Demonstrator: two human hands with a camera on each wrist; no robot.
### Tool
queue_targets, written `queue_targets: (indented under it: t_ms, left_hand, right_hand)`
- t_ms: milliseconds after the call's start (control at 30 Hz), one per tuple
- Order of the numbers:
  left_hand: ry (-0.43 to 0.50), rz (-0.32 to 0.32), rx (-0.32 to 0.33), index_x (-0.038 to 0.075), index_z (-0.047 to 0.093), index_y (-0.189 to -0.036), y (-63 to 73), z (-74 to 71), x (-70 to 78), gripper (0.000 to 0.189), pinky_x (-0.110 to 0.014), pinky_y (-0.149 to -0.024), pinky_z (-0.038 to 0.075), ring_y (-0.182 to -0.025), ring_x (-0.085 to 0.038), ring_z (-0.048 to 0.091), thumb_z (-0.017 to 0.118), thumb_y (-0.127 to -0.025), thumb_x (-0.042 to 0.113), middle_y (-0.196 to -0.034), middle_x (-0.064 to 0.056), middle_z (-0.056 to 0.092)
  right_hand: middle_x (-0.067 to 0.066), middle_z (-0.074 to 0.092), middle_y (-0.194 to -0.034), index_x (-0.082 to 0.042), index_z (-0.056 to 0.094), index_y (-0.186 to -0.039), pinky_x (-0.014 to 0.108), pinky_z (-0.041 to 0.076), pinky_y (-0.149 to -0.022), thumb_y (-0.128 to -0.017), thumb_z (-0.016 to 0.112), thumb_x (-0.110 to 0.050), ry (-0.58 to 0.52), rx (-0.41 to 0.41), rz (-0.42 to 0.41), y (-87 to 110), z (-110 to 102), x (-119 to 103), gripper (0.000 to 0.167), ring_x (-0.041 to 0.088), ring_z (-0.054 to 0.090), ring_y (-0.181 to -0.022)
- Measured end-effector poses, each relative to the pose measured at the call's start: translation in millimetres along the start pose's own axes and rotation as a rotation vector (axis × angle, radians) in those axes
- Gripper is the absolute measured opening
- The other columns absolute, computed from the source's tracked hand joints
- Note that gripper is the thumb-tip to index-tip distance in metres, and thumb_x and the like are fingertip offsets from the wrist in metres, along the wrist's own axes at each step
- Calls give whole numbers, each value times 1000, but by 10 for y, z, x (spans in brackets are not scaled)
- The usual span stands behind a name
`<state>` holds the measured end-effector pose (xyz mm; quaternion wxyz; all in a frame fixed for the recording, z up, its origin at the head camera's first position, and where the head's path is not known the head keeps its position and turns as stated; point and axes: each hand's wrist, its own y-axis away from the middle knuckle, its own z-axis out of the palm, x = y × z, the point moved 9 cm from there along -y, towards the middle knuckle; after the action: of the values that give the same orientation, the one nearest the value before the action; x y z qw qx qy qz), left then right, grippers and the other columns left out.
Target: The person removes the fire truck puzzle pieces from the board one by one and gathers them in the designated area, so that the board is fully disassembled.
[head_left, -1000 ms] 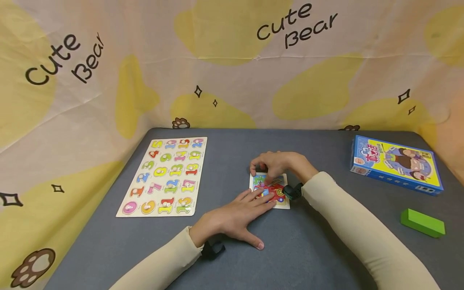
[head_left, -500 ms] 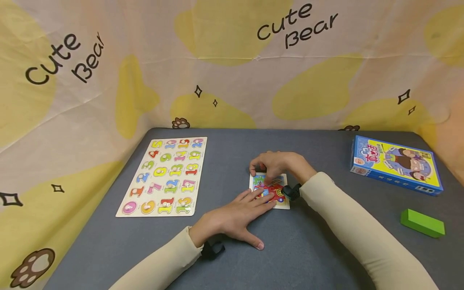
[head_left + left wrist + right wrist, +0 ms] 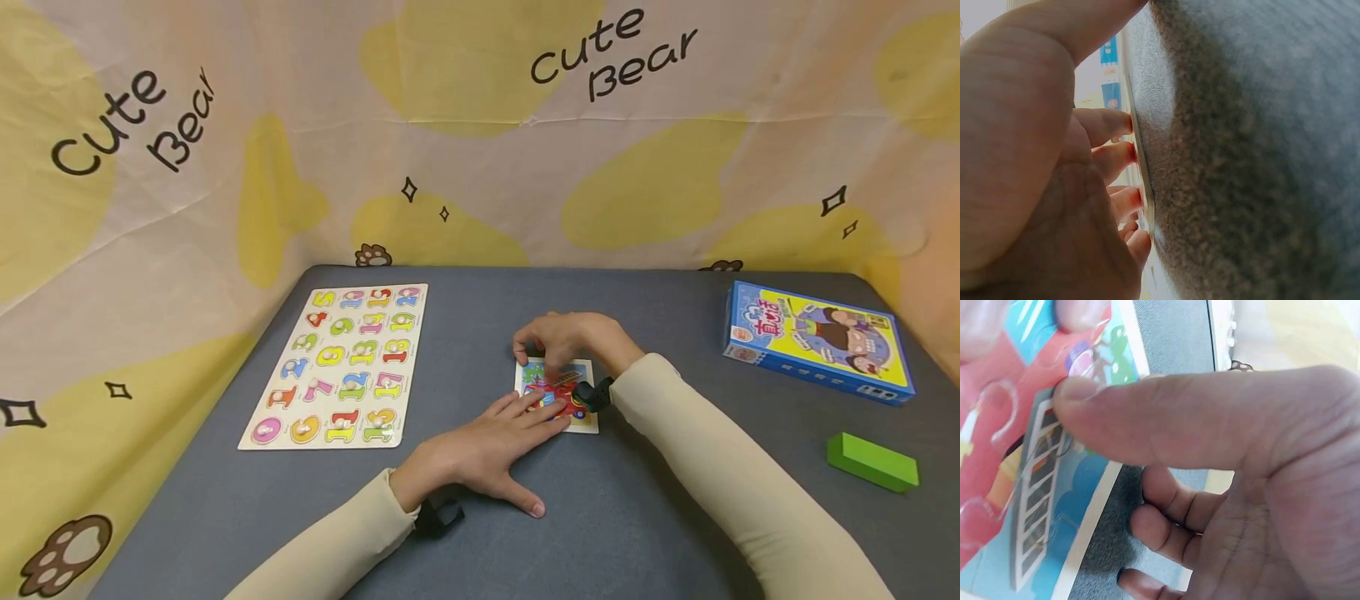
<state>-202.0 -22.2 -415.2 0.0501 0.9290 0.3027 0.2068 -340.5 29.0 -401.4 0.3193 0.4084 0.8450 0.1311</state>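
A small jigsaw puzzle board [image 3: 588, 425] with a red truck picture lies flat on the table in the head view. My left hand [image 3: 504, 446] spreads over its lower left part, straight fingertips resting on the picture and thumb out on the table. My right hand [image 3: 564, 340] arches over the far edge from the right. In the right wrist view its thumb [image 3: 1116, 415] presses on the upper end of a ladder-shaped piece [image 3: 1038, 506], whose grey side edge shows above the picture. The other right fingers bend beyond the board's edge.
A white number puzzle board [image 3: 408, 367] with several coloured numerals lies on the left. At the back right is a blue and yellow box [image 3: 821, 342], with a green block [image 3: 872, 462] nearer the front. A patterned cloth [image 3: 480, 150] rises behind the table.
My right wrist has shifted slightly left and the thumb has moved a little over the board. My left hand and the puzzle board have stayed in place.
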Motion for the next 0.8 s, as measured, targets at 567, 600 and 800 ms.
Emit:
queue_targets:
  t_ms: [567,600,800]
  left_hand:
    - [-21,6,11,22,21,-164,-9,-6,12,109,-50,-129,7,-161,-22,0,77,-81,63,-173,4,13]
    - [-21,6,11,22,20,-164,-8,-6,11,109,-50,-129,7,-161,-22,0,77,-81,63,-173,4,12]
    - [-18,3,8,22,18,-165,-5,-3,9,110,-50,-129,6,-161,-22,-1,77,-81,62,-173,5,11]
  right_hand:
    - [4,51,-114,-23,58,-95,46,38,-91,-72,81,-3,-25,-25,3,-15,18,33,37,27,40,-113]
    - [4,51,-115,-24,58,-95,50,36,-96,-73,81,-5,-10,-17,-7,-14,18,37,36,26,40,-113]
    - [2,53,-118,-30,60,-104,68,16,-114,-78,79,-10,-4,34,-84,1,22,95,38,25,42,-115]
